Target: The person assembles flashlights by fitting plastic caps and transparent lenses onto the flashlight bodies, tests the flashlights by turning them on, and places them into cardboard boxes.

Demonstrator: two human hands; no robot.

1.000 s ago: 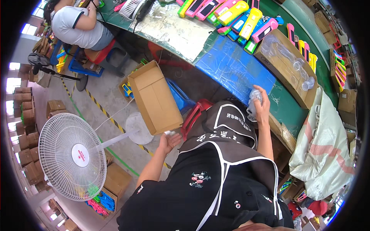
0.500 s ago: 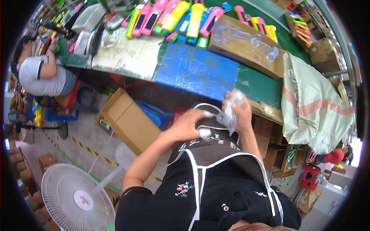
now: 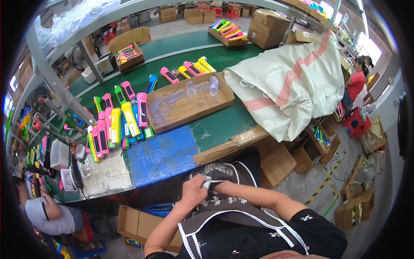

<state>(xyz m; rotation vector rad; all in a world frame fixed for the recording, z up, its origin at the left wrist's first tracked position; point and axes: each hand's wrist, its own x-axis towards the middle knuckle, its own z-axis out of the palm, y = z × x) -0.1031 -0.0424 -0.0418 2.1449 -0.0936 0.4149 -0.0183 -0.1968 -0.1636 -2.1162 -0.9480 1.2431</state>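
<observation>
At my waist, the brown apron (image 3: 219, 206) with white trim hangs over a black shirt. My left hand (image 3: 194, 191) is closed at the white-trimmed edge of the apron's pocket, white wrapping on its fingers. My right hand (image 3: 221, 187) reaches in behind that edge, its fingers hidden. No clear plastic shows outside the pocket. Ahead on the bench, an open cardboard tray (image 3: 179, 119) contains clear plastic rings or tubes (image 3: 213, 86). Left of it lie several pink, yellow, blue and green handheld devices (image 3: 115, 125) with dark panels.
A blue sheet (image 3: 164, 155) covers part of the green bench. A large white woven sack (image 3: 289, 82) slumps over its right side. An empty-looking cardboard box (image 3: 138, 222) sits below the bench at left. Another person (image 3: 51, 213) works at far left; a white-bristled brush (image 3: 68, 179) lies nearby.
The view has swung up and to the right. My right hand, which held crumpled clear plastic in front of the apron, is now inside the pocket; my left hand has closed on its edge.
</observation>
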